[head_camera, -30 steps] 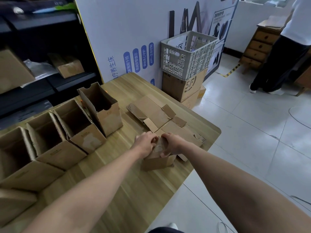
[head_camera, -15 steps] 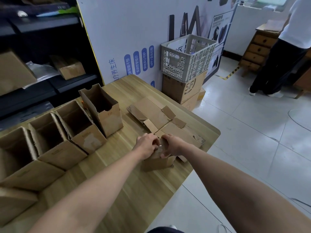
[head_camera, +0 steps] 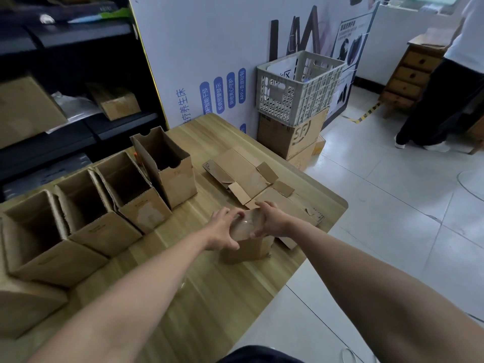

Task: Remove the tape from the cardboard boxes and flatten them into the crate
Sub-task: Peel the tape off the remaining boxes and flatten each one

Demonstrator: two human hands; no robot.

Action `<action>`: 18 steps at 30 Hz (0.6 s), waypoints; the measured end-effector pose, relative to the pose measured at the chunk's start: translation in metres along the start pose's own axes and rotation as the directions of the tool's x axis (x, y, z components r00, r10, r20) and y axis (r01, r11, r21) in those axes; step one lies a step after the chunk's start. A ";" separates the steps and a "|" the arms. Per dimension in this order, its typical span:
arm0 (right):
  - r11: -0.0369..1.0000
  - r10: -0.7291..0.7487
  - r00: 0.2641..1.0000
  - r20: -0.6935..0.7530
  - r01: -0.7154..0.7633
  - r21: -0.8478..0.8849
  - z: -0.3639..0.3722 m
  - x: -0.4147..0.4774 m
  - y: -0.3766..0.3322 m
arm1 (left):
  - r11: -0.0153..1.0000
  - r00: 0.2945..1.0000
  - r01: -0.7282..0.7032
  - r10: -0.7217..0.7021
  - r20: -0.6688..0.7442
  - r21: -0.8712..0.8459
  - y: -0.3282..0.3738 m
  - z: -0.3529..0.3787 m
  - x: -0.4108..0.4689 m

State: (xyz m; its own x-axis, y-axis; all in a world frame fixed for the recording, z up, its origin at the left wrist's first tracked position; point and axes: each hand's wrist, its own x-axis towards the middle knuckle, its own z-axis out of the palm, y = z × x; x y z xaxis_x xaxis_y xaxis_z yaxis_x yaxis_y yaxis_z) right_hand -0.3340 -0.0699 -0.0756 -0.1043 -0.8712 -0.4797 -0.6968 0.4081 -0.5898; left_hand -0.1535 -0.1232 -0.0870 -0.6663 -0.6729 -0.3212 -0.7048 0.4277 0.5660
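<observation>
Head view, entries counted from the work outward.

- Small box [head_camera: 246, 248]: one, upright on the near right part of the table [head_camera: 209, 289]. Its top end bears glossy clear tape [head_camera: 245, 226]. The top is largely covered by both hands.
- Left hand [head_camera: 222, 229]: one, fingers curled over the top of the small box, thumb on its near face.
- Right hand [head_camera: 272, 221]: one, gripping the same top end from the other side; fingertips hidden behind the tape's sheen.
- Flattened cardboard [head_camera: 241, 174]: at least two overlapping pieces just beyond the hands; exact number cannot be told.
- Open boxes [head_camera: 167, 166]: four upright in a row on the left, touching side by side, open tops showing dark interiors. A fifth box [head_camera: 23, 305] is cut off at the lower left edge.
- Crate [head_camera: 298, 85]: one, pale plastic lattice, off the table, set on a stack of two floor boxes [head_camera: 290, 137] against the printed wall panel. Contents are hard to make out.
- Shelf boxes [head_camera: 115, 100]: two on the dark shelving at left, in shadow.
- Drawer chest [head_camera: 411, 74]: one, wooden, far right.
- Second person [head_camera: 450, 95]: one, standing by the chest, cut off at the frame edge.
</observation>
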 end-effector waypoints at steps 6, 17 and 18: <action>0.873 0.062 0.997 -0.038 -0.036 0.487 -0.026 -0.007 -0.020 | 0.503 0.924 0.267 -0.376 0.070 -0.822 -0.014 -0.043 -0.011; 0.855 0.129 0.991 -0.025 -0.099 0.509 -0.027 -0.011 -0.046 | 0.407 0.744 0.489 -0.656 0.125 -0.771 -0.023 -0.034 -0.016; 0.863 0.175 0.983 -0.046 -0.131 0.489 -0.023 -0.008 -0.047 | 0.528 0.765 0.388 -0.641 -0.055 -0.756 -0.021 -0.033 -0.017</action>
State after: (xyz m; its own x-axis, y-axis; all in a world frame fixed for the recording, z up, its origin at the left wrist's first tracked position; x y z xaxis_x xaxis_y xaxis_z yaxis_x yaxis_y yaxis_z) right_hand -0.3170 -0.0882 -0.0293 -0.2573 -0.7980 -0.5450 -0.2405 0.5991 -0.7637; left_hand -0.1195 -0.1411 -0.0687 -0.0444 -0.8225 -0.5670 -0.4462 -0.4915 0.7479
